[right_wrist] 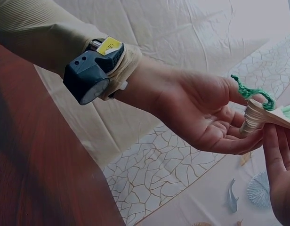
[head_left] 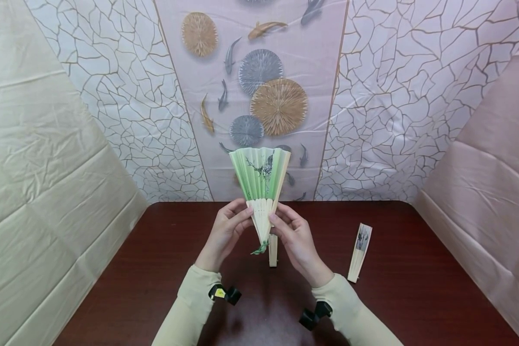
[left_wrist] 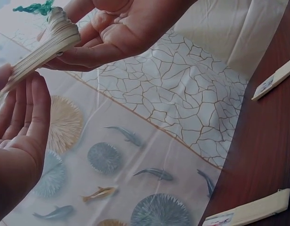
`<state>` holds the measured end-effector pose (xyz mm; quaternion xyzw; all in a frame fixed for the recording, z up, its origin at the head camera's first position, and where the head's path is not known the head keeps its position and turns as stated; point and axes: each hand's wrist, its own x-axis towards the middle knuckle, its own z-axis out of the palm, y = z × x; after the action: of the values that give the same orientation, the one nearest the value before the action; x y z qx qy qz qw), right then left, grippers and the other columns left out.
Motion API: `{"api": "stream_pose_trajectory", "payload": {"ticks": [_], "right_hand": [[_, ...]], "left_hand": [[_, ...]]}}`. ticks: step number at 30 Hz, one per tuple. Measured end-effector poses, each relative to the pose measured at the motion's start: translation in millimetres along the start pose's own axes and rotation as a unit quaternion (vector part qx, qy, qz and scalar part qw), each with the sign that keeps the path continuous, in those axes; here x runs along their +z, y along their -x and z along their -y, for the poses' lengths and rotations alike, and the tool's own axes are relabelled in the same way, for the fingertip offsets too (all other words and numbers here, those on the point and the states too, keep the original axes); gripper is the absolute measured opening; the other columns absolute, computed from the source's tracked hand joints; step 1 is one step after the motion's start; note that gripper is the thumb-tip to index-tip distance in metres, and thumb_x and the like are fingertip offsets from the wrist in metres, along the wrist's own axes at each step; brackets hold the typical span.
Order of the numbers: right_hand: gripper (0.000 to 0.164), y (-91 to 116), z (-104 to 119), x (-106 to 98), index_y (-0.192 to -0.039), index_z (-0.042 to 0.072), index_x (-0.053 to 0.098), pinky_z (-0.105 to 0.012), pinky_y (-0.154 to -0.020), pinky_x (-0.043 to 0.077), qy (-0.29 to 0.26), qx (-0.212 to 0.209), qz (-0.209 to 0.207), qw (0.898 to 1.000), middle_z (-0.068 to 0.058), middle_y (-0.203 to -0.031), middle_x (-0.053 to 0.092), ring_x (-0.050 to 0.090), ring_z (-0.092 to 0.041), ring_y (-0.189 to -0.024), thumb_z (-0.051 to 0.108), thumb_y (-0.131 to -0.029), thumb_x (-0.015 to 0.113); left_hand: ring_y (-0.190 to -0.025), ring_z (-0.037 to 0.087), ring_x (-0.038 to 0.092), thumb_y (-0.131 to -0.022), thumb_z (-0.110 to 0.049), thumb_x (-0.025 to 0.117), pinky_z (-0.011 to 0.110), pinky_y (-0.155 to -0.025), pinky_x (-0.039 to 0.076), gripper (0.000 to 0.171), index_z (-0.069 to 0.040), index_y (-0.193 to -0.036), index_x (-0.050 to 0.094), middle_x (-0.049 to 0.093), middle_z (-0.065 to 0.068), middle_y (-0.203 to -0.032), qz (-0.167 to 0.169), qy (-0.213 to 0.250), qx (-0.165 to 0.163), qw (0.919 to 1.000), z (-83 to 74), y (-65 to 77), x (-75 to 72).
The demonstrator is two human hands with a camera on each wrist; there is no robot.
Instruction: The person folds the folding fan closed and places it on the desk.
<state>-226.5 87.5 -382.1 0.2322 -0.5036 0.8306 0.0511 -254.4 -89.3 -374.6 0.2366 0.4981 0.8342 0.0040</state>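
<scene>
Held up above the table is a partly spread green folding fan (head_left: pixel 261 175), with a dark branch-like print, pale ribs and a green cord (right_wrist: pixel 258 94) at its pivot end. My left hand (head_left: pixel 228 228) pinches the ribs on the left side, thumb in front and fingers behind. On the right, my right hand (head_left: pixel 296 240) pinches the outer rib, its thumb on the front. A second folding fan (head_left: pixel 273 252), folded up, lies on the table behind the held one, partly hidden by it and the right hand. Further right lies another folded fan (head_left: pixel 360 252) with a grey print.
The dark red-brown table (head_left: pixel 177 240) ends at a back cloth (head_left: pixel 372 144) printed with fish, round shapes and cracked lines. Pale cloth walls (head_left: pixel 47 202) stand at both sides. Each wrist wears a small black camera (head_left: pixel 232 295).
</scene>
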Motion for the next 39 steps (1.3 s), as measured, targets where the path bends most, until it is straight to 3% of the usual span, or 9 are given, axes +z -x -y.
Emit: {"api": "stream_pose_trajectory", "payload": {"ticks": [12, 21, 32, 39], "right_hand": [[0.034, -0.1, -2.0, -1.2, -0.133, -0.005, 0.057, -0.032, -0.082, 0.059, 0.009, 0.004, 0.006, 1.000, -0.003, -0.113, 0.070, 0.067, -0.015, -0.097, 0.002, -0.100, 0.059], [0.031, 0.0, -2.3, 0.3, -0.130, -0.003, 0.060, -0.030, -0.082, 0.058, 0.020, 0.020, 0.004, 1.000, -0.003, -0.111, 0.069, 0.066, -0.015, -0.096, 0.002, -0.100, 0.060], [0.033, 1.4, -1.8, 0.1, -0.131, -0.007, 0.058, -0.030, -0.082, 0.059, 0.034, 0.021, 0.003, 0.999, -0.002, -0.111, 0.068, 0.065, -0.014, -0.094, 0.000, -0.100, 0.059], [0.035, 1.4, -2.1, -0.2, -0.133, -0.010, 0.055, -0.029, -0.082, 0.058, 0.038, 0.023, 0.003, 0.999, -0.001, -0.111, 0.069, 0.065, -0.014, -0.094, 0.000, -0.099, 0.059]], "left_hand": [[-0.086, 0.015, 0.068, -0.095, 0.002, 0.060, 0.029, -0.077, 0.060, 0.023, -0.010, -0.111, 0.071, 0.071, 0.006, -0.102, -0.019, -0.048, 0.022, 0.9984, -0.4, 1.3, -1.6], [-0.082, 0.015, 0.067, -0.094, 0.000, 0.063, 0.028, -0.074, 0.060, 0.025, 0.005, -0.118, 0.067, 0.072, 0.007, -0.101, -0.028, -0.065, 0.022, 0.9972, -1.1, 2.6, -2.0], [-0.085, 0.016, 0.067, -0.095, 0.001, 0.062, 0.029, -0.074, 0.059, 0.029, -0.001, -0.123, 0.065, 0.071, 0.006, -0.104, -0.027, -0.071, 0.016, 0.9970, -1.2, 4.1, -0.8], [-0.091, 0.016, 0.066, -0.096, -0.001, 0.063, 0.030, -0.075, 0.059, 0.037, 0.004, -0.132, 0.057, 0.069, 0.007, -0.108, -0.016, -0.077, 0.019, 0.9967, -2.6, 6.4, 0.2]]}}
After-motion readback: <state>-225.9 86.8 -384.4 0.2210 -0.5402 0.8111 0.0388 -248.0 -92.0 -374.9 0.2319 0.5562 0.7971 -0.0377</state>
